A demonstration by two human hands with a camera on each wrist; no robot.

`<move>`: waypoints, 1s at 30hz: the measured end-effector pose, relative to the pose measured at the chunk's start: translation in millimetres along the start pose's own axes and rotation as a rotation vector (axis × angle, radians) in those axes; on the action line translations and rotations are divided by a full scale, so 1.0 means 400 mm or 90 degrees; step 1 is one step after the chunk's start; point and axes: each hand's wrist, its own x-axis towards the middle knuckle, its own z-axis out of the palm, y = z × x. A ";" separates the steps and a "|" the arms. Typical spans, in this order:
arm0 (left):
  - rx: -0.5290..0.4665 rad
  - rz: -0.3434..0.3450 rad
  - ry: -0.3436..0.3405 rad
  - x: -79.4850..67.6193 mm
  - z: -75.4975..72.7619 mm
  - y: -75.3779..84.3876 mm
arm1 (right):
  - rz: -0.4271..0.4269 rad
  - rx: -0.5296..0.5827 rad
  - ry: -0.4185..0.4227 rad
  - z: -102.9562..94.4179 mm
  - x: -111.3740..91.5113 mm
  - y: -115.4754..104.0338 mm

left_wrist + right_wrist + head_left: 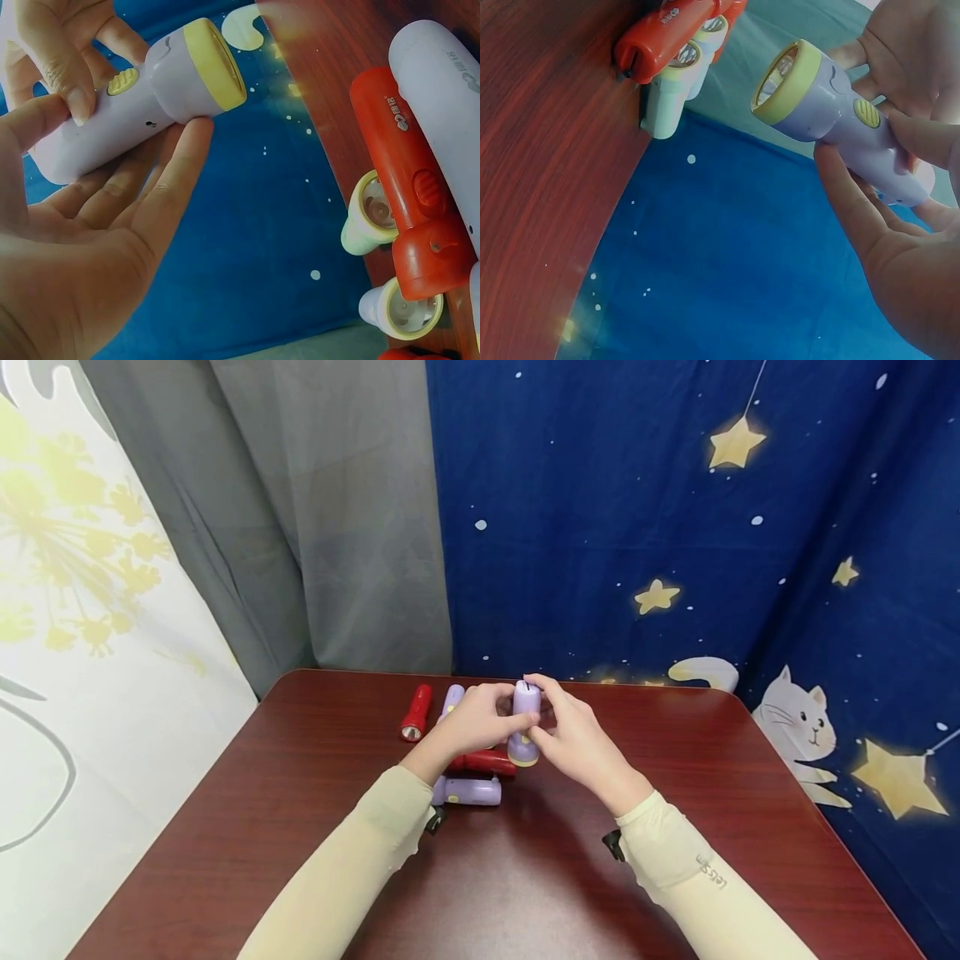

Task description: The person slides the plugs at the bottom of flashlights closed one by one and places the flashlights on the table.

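A lilac flashlight [527, 702] with a yellow rim and a yellow switch is held above the table between both hands, its lens end pointing down in the head view. My left hand [483, 718] grips it from the left, with the thumb across the body. From the right, my right hand [573, 731] holds it too, fingers near its tail end and thumb by the switch. In the left wrist view the flashlight's yellow head [215, 64] sticks out past the fingers. The lens [778, 79] shows in the right wrist view.
On the dark red wooden table [585, 893] lie a red flashlight [416, 714], another red flashlight [487, 762], a lilac flashlight [472, 791] in front and a lilac one [453, 697] partly behind the left hand. Curtains [570, 527] hang behind the table.
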 end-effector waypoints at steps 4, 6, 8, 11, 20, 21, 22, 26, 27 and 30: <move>-0.022 -0.017 -0.003 -0.001 0.002 -0.001 | -0.002 -0.008 0.001 -0.001 -0.001 -0.003; -0.037 -0.023 -0.004 -0.002 0.003 -0.001 | -0.003 -0.012 0.005 0.000 -0.001 -0.003; -0.047 -0.021 -0.003 -0.002 0.004 -0.001 | -0.007 -0.014 0.011 0.002 -0.002 -0.003; -0.061 -0.011 -0.003 -0.002 0.006 0.000 | -0.015 -0.016 0.022 0.006 -0.003 -0.002; -0.066 -0.009 -0.001 -0.007 0.005 0.005 | -0.013 -0.016 0.021 0.006 -0.008 -0.005; -0.065 -0.010 -0.001 -0.008 0.006 0.006 | -0.012 -0.016 0.020 0.006 -0.009 -0.005; -0.064 -0.011 -0.001 -0.008 0.006 0.006 | -0.012 -0.015 0.018 0.005 -0.010 -0.004; -0.064 -0.014 -0.002 -0.011 0.008 0.010 | -0.014 -0.016 0.018 0.004 -0.013 -0.003; -0.063 -0.014 -0.002 -0.011 0.008 0.011 | -0.015 -0.016 0.019 0.004 -0.014 -0.003; -0.061 -0.014 0.000 -0.009 0.009 0.010 | -0.021 -0.016 0.024 0.004 -0.013 -0.003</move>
